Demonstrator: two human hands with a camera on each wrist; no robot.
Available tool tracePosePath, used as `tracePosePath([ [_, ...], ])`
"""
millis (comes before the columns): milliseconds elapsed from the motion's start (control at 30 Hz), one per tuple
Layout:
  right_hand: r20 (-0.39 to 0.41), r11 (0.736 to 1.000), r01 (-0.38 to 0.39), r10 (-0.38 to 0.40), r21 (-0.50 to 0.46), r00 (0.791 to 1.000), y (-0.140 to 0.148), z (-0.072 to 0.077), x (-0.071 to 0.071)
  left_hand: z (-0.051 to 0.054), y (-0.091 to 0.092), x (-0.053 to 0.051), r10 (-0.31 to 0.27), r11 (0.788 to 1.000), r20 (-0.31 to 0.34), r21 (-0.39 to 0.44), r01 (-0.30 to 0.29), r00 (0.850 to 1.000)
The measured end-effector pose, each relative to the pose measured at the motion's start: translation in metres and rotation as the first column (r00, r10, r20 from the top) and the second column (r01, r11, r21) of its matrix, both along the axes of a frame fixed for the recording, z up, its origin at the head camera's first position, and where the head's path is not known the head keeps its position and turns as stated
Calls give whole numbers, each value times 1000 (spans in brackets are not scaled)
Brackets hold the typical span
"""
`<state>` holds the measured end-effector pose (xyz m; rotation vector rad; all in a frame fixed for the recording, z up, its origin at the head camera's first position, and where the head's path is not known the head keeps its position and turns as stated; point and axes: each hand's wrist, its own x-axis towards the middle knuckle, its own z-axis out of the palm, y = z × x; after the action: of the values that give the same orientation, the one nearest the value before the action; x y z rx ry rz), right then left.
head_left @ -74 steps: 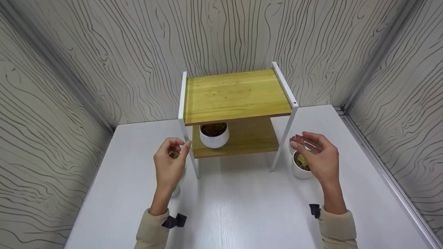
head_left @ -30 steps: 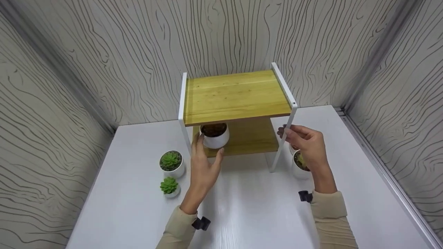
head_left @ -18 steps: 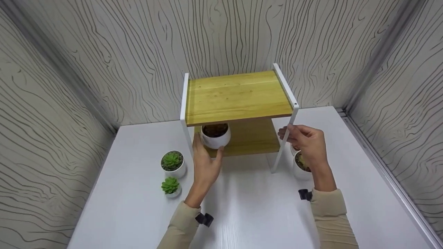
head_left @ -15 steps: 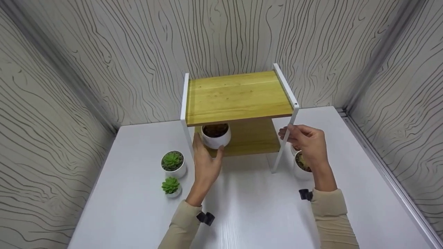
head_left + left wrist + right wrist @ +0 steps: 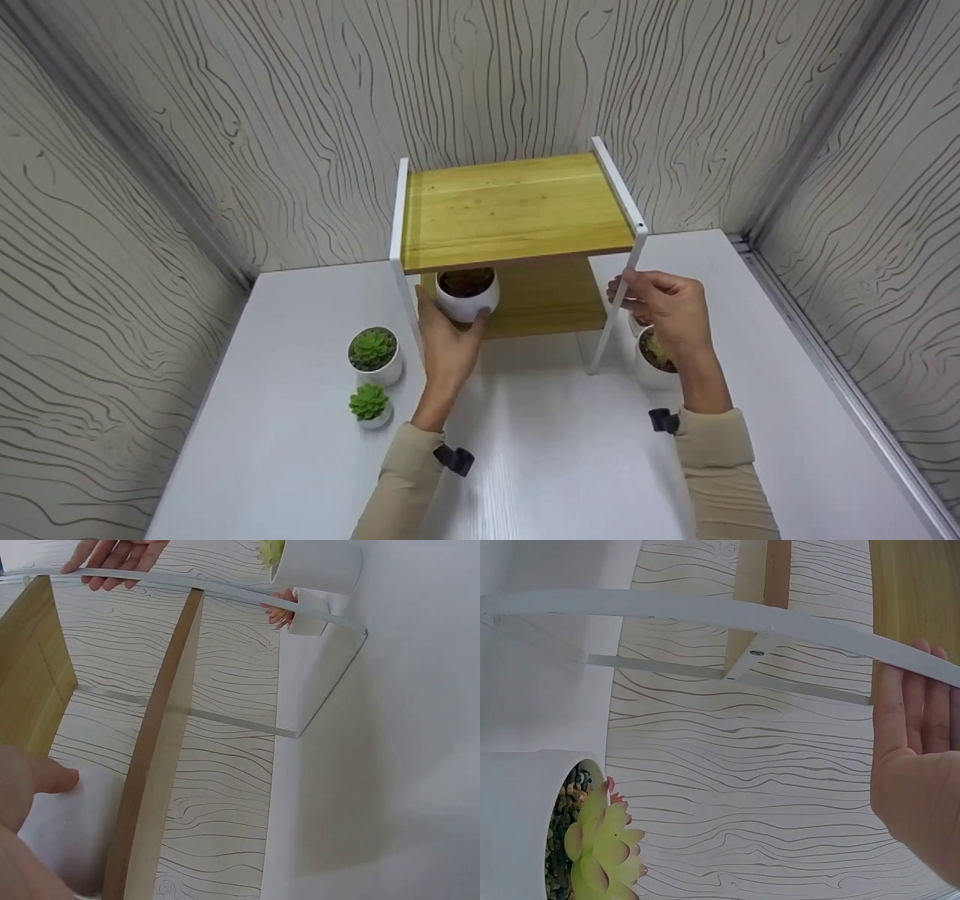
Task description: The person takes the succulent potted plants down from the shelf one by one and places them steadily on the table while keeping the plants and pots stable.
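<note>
A two-tier rack (image 5: 517,206) with wooden boards and a white frame stands at the back of the table. On its lower board is a white plant pot (image 5: 466,306) with dark brown filling. My left hand (image 5: 450,352) grips this pot, fingers along its left side and thumb against the front right. In the left wrist view the thumb (image 5: 56,776) lies on the pot's white wall (image 5: 82,817). My right hand (image 5: 675,311) holds the rack's front right leg (image 5: 609,330). From the right wrist, its fingers (image 5: 892,716) reach behind the white upright (image 5: 682,609).
Two green succulents, a larger one (image 5: 372,349) and a smaller one (image 5: 368,403), stand in white pots left of the rack. Right of it are a yellow-green succulent (image 5: 604,847) and a pinkish one (image 5: 280,611), partly hidden in the head view. Wood-grain panels (image 5: 487,75) enclose the white table (image 5: 540,450).
Both hands came from outside the rack: the left to the pot, the right to the leg. In the last half second my left thumb moved up onto the pot's front.
</note>
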<state>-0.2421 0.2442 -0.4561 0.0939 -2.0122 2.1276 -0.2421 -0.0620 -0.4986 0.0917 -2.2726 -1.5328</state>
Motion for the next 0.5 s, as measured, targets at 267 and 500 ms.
tracePosePath([
  [267,5,1000,-18,18,-6,1000,2,0,0,2,0,-10,-41,999,-89,-9,40,995],
  [500,23,999,-44,44,5,999,2,1,0,4,0,-12,-10,1000,-60,-12,10,998],
])
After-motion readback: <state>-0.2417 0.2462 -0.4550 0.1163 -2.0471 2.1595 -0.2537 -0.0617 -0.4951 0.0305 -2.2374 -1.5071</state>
